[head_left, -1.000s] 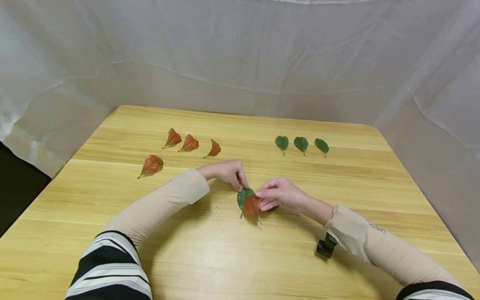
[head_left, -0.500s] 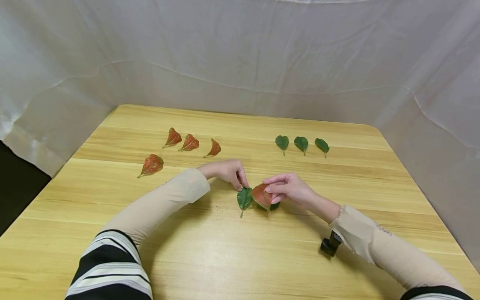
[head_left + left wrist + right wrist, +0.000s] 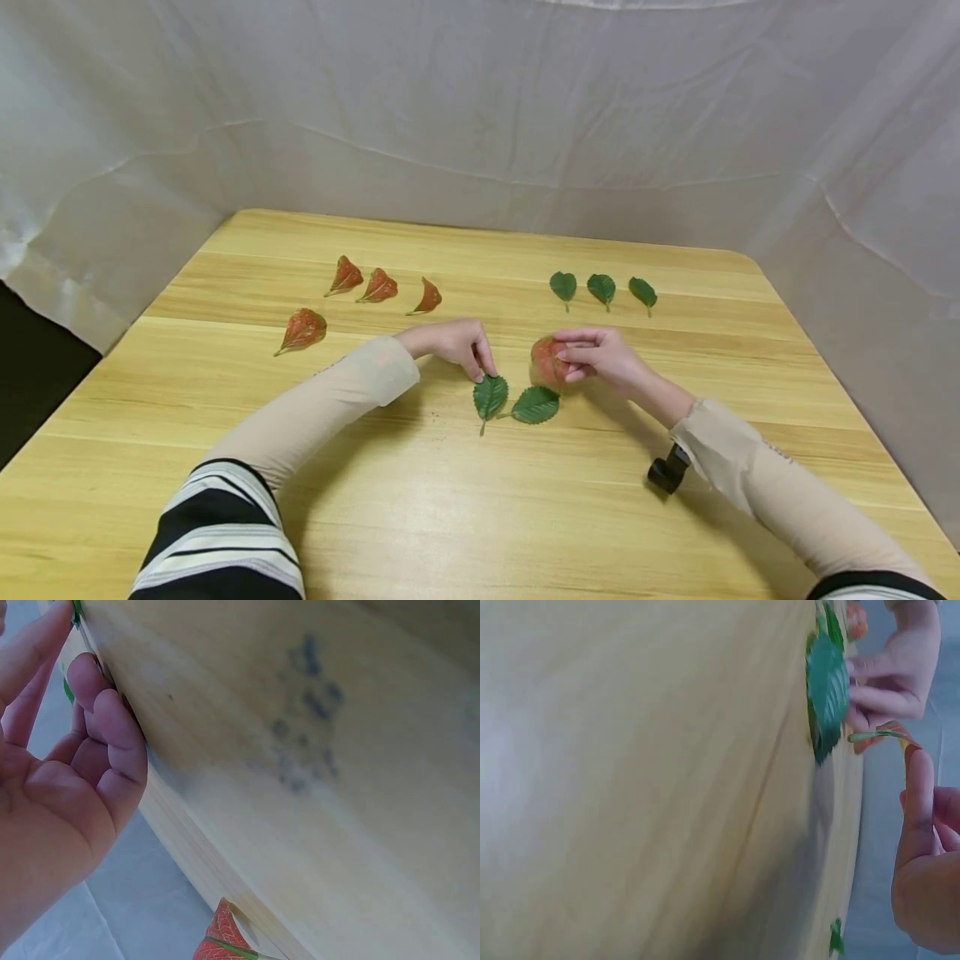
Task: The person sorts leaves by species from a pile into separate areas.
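Red leaf (image 3: 546,362) clamped between thumb and fingers of the right hand (image 3: 606,357), just beyond the loose green leaf (image 3: 536,405). Left hand (image 3: 452,340) beyond and left of that loose leaf, thumb and finger pinching the tip of a second green leaf (image 3: 491,397) right beside it. Loads of plain bench (image 3: 420,517) on its near side; far edge well beyond, past three green leaves (image 3: 602,288). Four more red leaves (image 3: 378,286) well off to its left. Light wood grain, pale cloth (image 3: 480,108) hanging behind. Red leaf's gripped edge hidden by fingers, stem contact between green leaves hard to call. Left-wrist view: partial red leaf (image 3: 222,934) cut off at the bottom, dark specks (image 3: 319,703) too blurry to name.
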{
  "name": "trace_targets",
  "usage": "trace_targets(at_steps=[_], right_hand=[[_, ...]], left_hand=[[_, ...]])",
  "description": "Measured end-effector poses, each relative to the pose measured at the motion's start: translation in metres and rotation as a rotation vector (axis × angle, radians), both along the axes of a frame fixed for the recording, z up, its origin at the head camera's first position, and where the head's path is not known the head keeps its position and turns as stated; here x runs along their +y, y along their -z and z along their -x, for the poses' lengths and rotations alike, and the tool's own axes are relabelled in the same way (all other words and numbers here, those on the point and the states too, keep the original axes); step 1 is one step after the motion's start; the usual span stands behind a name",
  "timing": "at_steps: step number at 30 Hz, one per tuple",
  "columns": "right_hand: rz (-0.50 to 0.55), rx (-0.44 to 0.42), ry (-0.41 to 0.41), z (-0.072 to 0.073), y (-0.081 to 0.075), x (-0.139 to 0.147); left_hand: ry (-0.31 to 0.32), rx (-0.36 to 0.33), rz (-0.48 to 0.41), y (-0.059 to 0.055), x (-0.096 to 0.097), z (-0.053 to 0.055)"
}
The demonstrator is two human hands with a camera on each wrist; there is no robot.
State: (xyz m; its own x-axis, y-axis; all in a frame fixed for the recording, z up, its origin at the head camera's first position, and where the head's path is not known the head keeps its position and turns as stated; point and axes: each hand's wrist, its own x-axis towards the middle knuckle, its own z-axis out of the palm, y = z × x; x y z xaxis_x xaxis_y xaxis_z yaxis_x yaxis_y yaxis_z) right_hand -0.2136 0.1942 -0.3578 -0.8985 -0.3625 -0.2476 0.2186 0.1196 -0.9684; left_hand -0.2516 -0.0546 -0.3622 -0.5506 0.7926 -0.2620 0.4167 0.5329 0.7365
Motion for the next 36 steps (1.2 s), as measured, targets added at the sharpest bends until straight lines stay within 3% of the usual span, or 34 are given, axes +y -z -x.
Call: trace_targets(at_steps=[19,26,36], right_hand=[[-0.154,-0.009,0.124,0.037,0.005,0.023],[-0.157,-0.036,0.163,0.046,0.008,0.028],[-0.152,-0.08,0.157,0.054,0.012,0.031]], left_hand=[[-0.013,-0.011,0.015,0.0,0.0,0.0],[-0.013,-0.014,0.007,0.001,-0.001,0.001],[-0.008,-0.031,-0.02,0.001,-0.001,0.001]])
